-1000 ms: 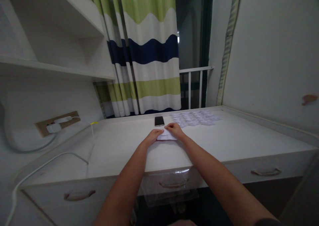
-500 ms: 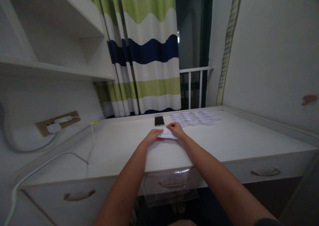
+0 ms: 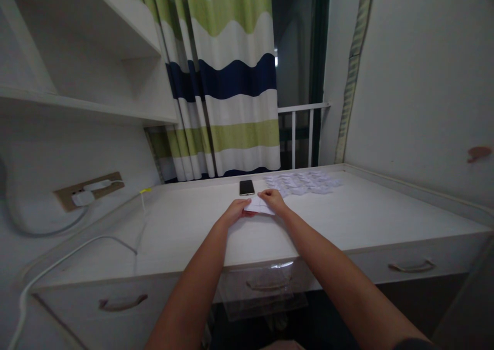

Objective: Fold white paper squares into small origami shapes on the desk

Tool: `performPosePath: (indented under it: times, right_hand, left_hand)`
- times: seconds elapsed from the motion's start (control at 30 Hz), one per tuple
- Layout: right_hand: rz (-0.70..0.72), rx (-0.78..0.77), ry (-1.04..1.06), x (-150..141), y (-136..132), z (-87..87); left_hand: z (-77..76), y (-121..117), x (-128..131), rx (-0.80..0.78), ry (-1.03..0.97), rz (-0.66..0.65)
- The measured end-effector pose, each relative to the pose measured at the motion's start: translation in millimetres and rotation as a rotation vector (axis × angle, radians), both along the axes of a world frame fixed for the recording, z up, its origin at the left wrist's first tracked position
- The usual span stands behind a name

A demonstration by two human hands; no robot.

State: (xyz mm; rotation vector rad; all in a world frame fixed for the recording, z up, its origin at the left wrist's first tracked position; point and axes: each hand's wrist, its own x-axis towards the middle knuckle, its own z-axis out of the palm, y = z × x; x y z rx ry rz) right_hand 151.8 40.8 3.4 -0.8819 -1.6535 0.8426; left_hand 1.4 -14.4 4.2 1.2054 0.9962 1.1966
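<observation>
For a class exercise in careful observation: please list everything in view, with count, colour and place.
desk: one, white, across the lower view
smartphone: one, black, near the desk's far edge
paper slips: many, white, right of the smartphone
folded paper: one, white, under the hands
drawer handles: three, beige, along the desk front
plastic sheet: one, clear, over the desk front
curtain: one, green, navy and white, behind the desk
railing: one, white, right of the curtain
shelf unit: one, white, upper left
socket panel: one, tan, left wall
cable: one, white, left of the desk
left hand: one, on the folded paper
right hand: one, on the folded paper
</observation>
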Motion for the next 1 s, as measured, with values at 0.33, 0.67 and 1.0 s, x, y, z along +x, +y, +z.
performPosePath:
  times: [0.33,0.67,1.0]
  right_hand:
    - [-0.017,-0.028,-0.006,-1.0,-0.4,1.3]
    - [0.054,-0.035,-0.026,-3.6,-2.7,-2.3]
    - [0.172,-0.126,0.064,-7.3,-2.6,-7.2]
  left_hand:
    - [-1.8,1.5,-0.5,0.072,0.037,0.040]
    - [5.6,-8.7,5.0,0.191,0.181,0.005]
    - [1.3,-2.8,1.0,0.247,0.305,0.057]
